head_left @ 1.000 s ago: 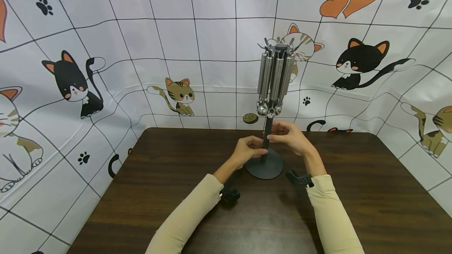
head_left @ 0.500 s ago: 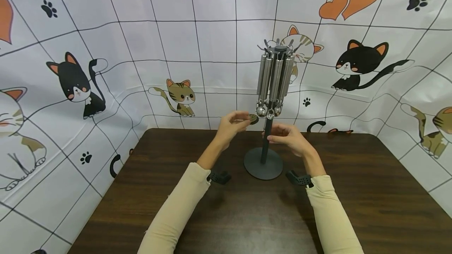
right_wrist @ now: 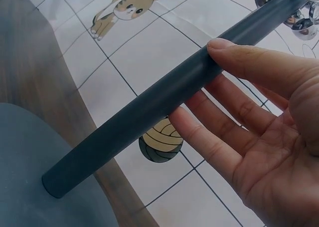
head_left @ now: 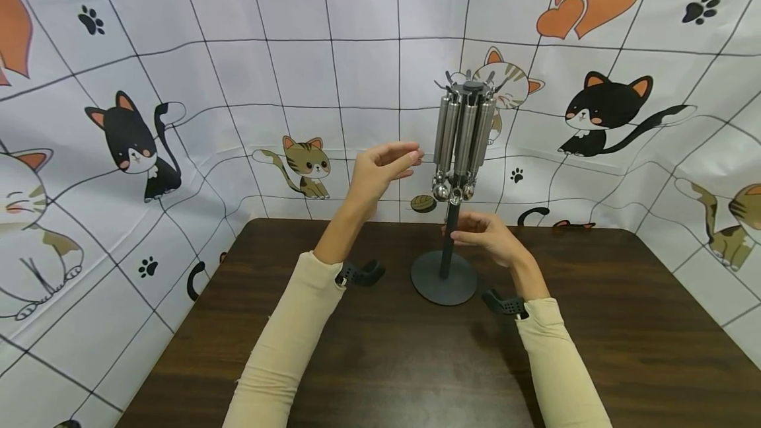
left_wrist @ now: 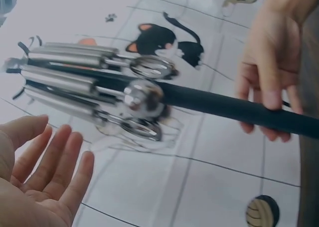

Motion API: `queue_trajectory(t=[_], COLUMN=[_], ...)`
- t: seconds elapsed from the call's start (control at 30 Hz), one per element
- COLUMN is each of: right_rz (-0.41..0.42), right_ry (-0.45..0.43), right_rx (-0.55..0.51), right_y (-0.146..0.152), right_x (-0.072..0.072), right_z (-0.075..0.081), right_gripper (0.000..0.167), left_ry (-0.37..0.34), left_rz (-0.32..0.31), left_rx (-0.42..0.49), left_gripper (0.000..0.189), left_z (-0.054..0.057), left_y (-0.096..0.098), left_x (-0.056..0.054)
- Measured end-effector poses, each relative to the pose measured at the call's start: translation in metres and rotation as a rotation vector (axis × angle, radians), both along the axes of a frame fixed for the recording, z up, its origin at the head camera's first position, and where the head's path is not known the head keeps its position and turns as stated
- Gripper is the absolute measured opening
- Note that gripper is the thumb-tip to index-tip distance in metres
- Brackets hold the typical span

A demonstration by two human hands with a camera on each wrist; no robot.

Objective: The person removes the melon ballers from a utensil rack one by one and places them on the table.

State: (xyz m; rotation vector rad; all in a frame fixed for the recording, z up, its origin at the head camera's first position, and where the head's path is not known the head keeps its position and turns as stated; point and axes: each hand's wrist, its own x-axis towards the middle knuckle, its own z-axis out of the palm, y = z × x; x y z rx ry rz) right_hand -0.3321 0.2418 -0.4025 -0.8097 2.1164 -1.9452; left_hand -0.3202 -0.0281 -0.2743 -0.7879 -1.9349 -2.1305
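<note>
A dark grey utensil stand (head_left: 450, 249) rises from a round base (head_left: 434, 281) on the brown table. Around its top, several silver metal-handled tools (head_left: 466, 134) hang from hooks, with shiny rounded or looped ends downward; their exact kind is unclear. My right hand (head_left: 489, 238) pinches the pole below these ends, thumb in front and fingertips behind, as the right wrist view shows on the pole (right_wrist: 149, 102). To the left of the hanging tools, my left hand (head_left: 380, 170) is raised with nothing in it. Its fingers (left_wrist: 60, 162) are spread and apart from the tools.
The brown table (head_left: 250, 322) runs up to a white curtain (head_left: 368, 78) printed with cats, paws and hearts. The stand is near the table's back edge. A dark wrist strap device (head_left: 359, 273) sits on the left wrist, another (head_left: 504, 302) on the right.
My left hand has left the pole just above the base, moving up and left until level with the hanging tools. The right hand keeps its hold on the pole.
</note>
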Motion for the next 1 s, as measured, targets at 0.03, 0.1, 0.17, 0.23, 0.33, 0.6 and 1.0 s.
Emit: queue_trajectory(t=[0.03,0.1,0.17,0.23,0.33,0.6,1.0], right_rz=[-0.001,-0.005,-0.006,-0.008,-0.008,-0.012,-0.01], right_ry=[-0.001,-0.002,-0.008,-0.007,-0.003,0.001,-0.008], right_rx=[0.002,0.007,0.007,0.011,0.011,0.016,0.008], right_y=[0.0,0.0,0.0,0.0,0.0,0.0,0.001], right_x=[0.0,0.001,0.001,0.001,0.0,0.001,-0.001], right_z=[0.0,-0.001,-0.002,-0.003,-0.004,-0.002,-0.004], right_gripper=[0.038,0.038,0.037,0.036,0.034,0.038,0.029], left_ry=[-0.001,-0.011,-0.02,-0.027,-0.032,-0.016,0.042], left_rz=[-0.013,-0.039,-0.062,-0.079,-0.103,-0.119,-0.033], left_rx=[-0.007,-0.024,-0.041,-0.057,-0.075,-0.097,-0.124], left_gripper=[0.032,0.032,0.032,0.032,0.031,0.03,0.031], left_z=[0.003,0.009,0.014,0.019,0.025,0.034,0.031], left_y=[0.0,0.001,0.002,0.003,0.006,0.014,0.026], left_x=[0.002,0.004,0.005,0.006,0.008,0.008,0.007])
